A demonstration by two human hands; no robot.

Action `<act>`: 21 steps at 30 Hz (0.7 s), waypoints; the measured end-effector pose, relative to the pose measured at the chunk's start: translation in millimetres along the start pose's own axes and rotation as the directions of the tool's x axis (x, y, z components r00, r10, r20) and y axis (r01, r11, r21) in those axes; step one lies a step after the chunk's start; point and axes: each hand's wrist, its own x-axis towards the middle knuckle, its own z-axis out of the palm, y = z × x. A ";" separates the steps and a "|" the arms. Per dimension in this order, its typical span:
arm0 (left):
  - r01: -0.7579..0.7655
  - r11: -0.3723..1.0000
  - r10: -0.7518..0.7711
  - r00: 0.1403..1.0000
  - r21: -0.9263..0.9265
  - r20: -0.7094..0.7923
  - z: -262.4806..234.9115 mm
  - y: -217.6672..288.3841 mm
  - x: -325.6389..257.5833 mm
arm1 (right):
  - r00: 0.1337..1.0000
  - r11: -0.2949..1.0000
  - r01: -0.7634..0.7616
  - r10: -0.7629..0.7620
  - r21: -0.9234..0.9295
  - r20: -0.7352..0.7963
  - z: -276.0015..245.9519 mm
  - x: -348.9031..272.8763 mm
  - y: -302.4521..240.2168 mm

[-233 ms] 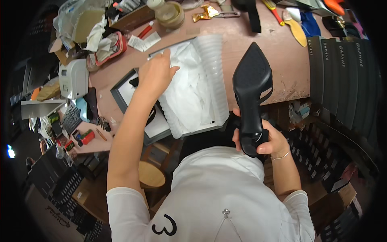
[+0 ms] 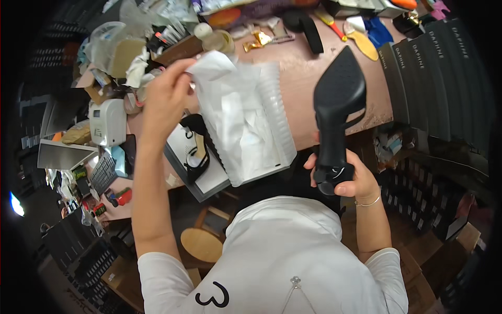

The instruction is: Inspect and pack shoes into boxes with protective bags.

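My right hand (image 2: 358, 178) is wrapped round the heel end of a black pointed-toe high-heeled shoe (image 2: 339, 86), held sole up with its toe pointing away from me. My left hand (image 2: 168, 97) pinches the far left corner of white tissue paper (image 2: 235, 115), which is lifted there. The rest of the sheet lies over bubble wrap (image 2: 280, 115) in a grey shoe box part at the table's front edge. Left of the paper, a second black shoe (image 2: 197, 159) lies in another grey box part (image 2: 201, 194), partly covered by the wrap.
Dark shoe boxes (image 2: 434, 73) stand in a row at the right. A white label printer (image 2: 107, 123) and a keyboard (image 2: 103, 170) are on the left. Along the back lie a yellow-and-red brush (image 2: 334, 26), a black strap-like piece (image 2: 312, 39) and jars (image 2: 217, 41). A wooden stool (image 2: 201, 244) is below.
My left hand has moved left and toward me, raising the tissue paper's far corner. More of the second shoe shows. My right hand still holds its shoe, now slightly farther right.
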 end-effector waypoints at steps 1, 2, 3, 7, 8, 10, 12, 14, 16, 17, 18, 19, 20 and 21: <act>-0.056 0.979 0.040 0.996 -0.194 -0.081 -22.6 33.3 -6.8 | 0.997 0.997 0.076 -0.076 -0.009 -0.031 11.0 -2.8 -10.7; -0.128 0.966 0.121 0.992 -0.224 -0.046 -43.7 61.7 -9.9 | 0.985 0.986 0.164 -0.165 -0.014 -0.051 19.9 -6.5 -18.5; -0.122 0.952 0.133 0.991 -0.281 0.021 -61.9 81.2 -15.0 | 0.967 0.968 0.248 -0.249 -0.020 -0.061 28.0 -10.1 -26.6; -0.221 0.938 0.203 0.975 -0.267 -0.095 -55.7 74.3 -17.6 | 0.925 0.923 0.380 -0.381 -0.059 -0.008 54.8 -29.5 -39.8; -0.122 0.988 0.108 0.983 -0.089 -0.149 -43.8 74.4 -25.0 | 0.949 0.950 0.311 -0.311 -0.011 0.050 61.8 -37.2 -38.7; -0.067 0.995 0.086 0.963 0.080 -0.257 -19.9 63.3 -32.3 | 0.960 0.985 0.172 -0.167 -0.002 0.226 68.6 -51.2 -40.9; -0.167 0.981 0.190 0.916 0.094 -0.353 -5.5 44.2 -42.5 | 0.887 0.983 0.180 -0.150 -0.029 0.436 71.0 -55.8 -23.9; -0.242 0.969 0.213 0.924 -0.057 -0.317 0.2 48.8 -60.3 | 0.867 0.990 0.006 0.066 -0.142 0.493 80.0 -40.9 -23.3; -0.277 0.937 0.238 0.952 -0.214 -0.191 -2.1 53.8 -86.3 | 0.909 0.976 -0.083 0.158 -0.203 0.385 91.0 -10.5 -21.5; -0.391 0.885 0.365 0.920 -0.253 -0.146 -5.3 66.9 -98.4 | 0.942 0.974 -0.046 0.117 -0.222 0.316 89.0 5.9 -10.9; -0.325 0.907 0.336 0.942 -0.269 -0.004 -9.9 72.6 -105.8 | 0.967 0.973 -0.054 0.107 -0.226 0.231 85.9 23.8 -7.1; -0.249 0.929 0.293 0.947 -0.275 0.133 -15.1 72.1 -114.2 | 0.983 0.970 -0.072 0.108 -0.231 0.150 83.1 36.5 -2.1; -0.188 0.975 0.202 0.971 -0.116 0.130 -19.5 60.1 -114.5 | 0.990 0.988 -0.036 0.055 -0.149 0.127 82.1 42.0 8.2; -0.151 0.980 0.137 0.985 0.131 0.107 -26.6 43.3 -111.3 | 0.995 0.998 0.005 0.002 -0.067 0.097 80.3 43.2 19.6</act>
